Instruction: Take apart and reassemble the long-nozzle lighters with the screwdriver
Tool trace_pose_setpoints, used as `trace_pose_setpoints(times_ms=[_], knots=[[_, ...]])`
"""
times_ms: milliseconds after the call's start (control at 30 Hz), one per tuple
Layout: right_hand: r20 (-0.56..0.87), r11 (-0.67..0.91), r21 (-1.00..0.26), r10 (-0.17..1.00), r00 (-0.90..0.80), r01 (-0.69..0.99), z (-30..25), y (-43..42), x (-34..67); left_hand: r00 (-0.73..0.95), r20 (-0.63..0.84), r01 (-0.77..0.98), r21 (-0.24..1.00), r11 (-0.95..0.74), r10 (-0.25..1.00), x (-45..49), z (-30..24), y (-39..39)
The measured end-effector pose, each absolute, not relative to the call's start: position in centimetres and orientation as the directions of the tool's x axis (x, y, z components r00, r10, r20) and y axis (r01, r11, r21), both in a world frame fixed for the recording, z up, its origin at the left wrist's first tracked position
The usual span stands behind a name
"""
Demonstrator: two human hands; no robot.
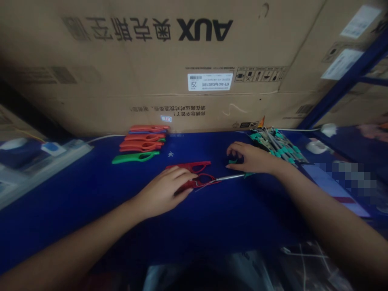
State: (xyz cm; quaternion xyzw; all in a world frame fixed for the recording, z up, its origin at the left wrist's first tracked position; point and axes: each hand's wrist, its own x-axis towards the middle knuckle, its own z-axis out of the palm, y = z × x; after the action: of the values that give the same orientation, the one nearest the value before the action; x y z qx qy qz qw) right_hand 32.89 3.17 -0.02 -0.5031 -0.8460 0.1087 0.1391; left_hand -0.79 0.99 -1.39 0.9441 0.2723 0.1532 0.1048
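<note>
My left hand (165, 190) rests on the blue table (91, 190), fingers curled over a red plastic handle piece (198, 180). A thin metal rod (228, 177) runs from that red piece to the right. Beside it lies a second red handle half (190, 166). My right hand (253, 158) lies palm down at the rod's far end, fingers bent over a small green part (233, 161). Both forearms reach in from the lower edge.
A stack of red handles and one green handle (141, 144) lies at the back left. A pile of green-and-metal parts (277, 146) sits at the back right. A large cardboard box (169, 60) stands behind the table. A power strip (45, 155) sits at the left.
</note>
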Motion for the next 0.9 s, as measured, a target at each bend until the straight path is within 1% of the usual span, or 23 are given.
trace_pose_setpoints(times_ms=[33,100,267,467,600,667,733,800,900], knots=[[0.105,0.456,-0.307,0.889,-0.446,0.835,-0.1,3.2,32.9,0.804,0.231,0.484,0.281,-0.829,0.548,-0.8,-1.4,1.0],[0.093,0.461,-0.313,0.885,-0.456,0.83,-0.2,3.2,32.8,0.802,0.23,0.487,0.281,-0.827,0.551,-0.8,-1.3,1.1],[0.169,0.568,-0.356,0.82,-0.546,0.742,-0.2,3.1,32.4,0.803,0.236,0.478,0.292,-0.828,0.547,-0.8,-1.3,1.1],[0.147,0.584,-0.384,0.803,-0.578,0.715,0.1,2.9,32.5,0.803,0.236,0.476,0.297,-0.828,0.547,-0.8,-1.3,1.1],[0.169,0.558,-0.319,0.829,-0.533,0.766,-0.7,3.6,33.1,0.806,0.236,0.475,0.292,-0.83,0.543,-0.8,-1.2,1.1],[0.161,0.517,-0.273,0.856,-0.491,0.811,-0.9,3.9,33.3,0.805,0.233,0.478,0.29,-0.829,0.546,-0.8,-1.2,1.1],[0.14,0.491,-0.255,0.871,-0.47,0.833,-0.9,3.9,33.2,0.804,0.229,0.481,0.291,-0.827,0.549,-0.8,-1.2,1.1],[0.133,0.499,-0.274,0.866,-0.482,0.822,-0.6,3.6,32.9,0.801,0.236,0.483,0.291,-0.826,0.551,-0.7,-1.2,1.0],[0.164,0.541,-0.348,0.839,-0.519,0.766,0.1,2.7,31.7,0.787,0.252,0.487,0.306,-0.818,0.563,-0.5,-1.3,0.7]])
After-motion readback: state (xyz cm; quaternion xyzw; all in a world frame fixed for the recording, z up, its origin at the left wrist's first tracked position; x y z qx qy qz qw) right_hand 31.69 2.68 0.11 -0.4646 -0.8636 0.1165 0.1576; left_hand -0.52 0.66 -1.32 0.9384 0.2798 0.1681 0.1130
